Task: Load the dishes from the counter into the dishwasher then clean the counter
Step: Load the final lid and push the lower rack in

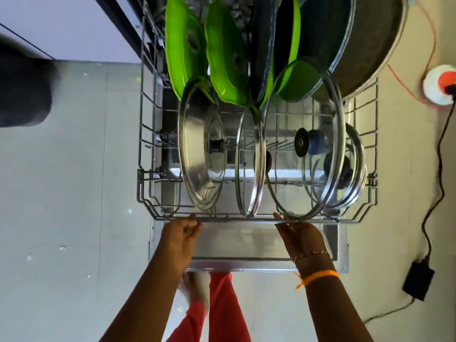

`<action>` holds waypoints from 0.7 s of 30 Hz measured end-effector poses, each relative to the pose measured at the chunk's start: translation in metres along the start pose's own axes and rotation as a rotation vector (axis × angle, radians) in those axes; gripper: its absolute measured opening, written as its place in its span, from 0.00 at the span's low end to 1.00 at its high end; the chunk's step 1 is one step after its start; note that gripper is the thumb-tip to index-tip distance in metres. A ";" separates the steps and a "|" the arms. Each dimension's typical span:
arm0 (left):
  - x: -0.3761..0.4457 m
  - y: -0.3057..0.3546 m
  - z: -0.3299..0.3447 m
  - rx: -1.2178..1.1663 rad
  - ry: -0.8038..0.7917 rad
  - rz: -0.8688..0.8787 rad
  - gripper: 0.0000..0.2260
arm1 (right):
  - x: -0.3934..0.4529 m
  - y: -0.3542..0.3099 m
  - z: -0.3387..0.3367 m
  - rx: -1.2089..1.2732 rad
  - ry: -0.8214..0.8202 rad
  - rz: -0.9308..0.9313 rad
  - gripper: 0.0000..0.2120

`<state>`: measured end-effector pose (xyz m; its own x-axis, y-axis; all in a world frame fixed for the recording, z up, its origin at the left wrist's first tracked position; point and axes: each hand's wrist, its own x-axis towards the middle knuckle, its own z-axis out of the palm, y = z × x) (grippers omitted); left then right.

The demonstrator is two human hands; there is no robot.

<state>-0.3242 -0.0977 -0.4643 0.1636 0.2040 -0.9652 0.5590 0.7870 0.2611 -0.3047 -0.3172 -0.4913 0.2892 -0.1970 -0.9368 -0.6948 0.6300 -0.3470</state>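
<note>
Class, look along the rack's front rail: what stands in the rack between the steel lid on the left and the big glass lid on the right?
In the head view, one smaller glass lid stands upright on edge between the steel lid and the big glass lid, just behind the rack front rail.
</note>
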 end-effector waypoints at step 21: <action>0.027 0.063 0.080 -0.045 -0.140 0.169 0.09 | 0.038 -0.077 0.073 -0.146 -0.163 -0.084 0.10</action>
<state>-0.2197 -0.0893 -0.4724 0.3647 0.2553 -0.8955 0.4773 0.7745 0.4152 -0.1925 -0.3183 -0.4967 0.4443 -0.1131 -0.8887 -0.7482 0.4987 -0.4376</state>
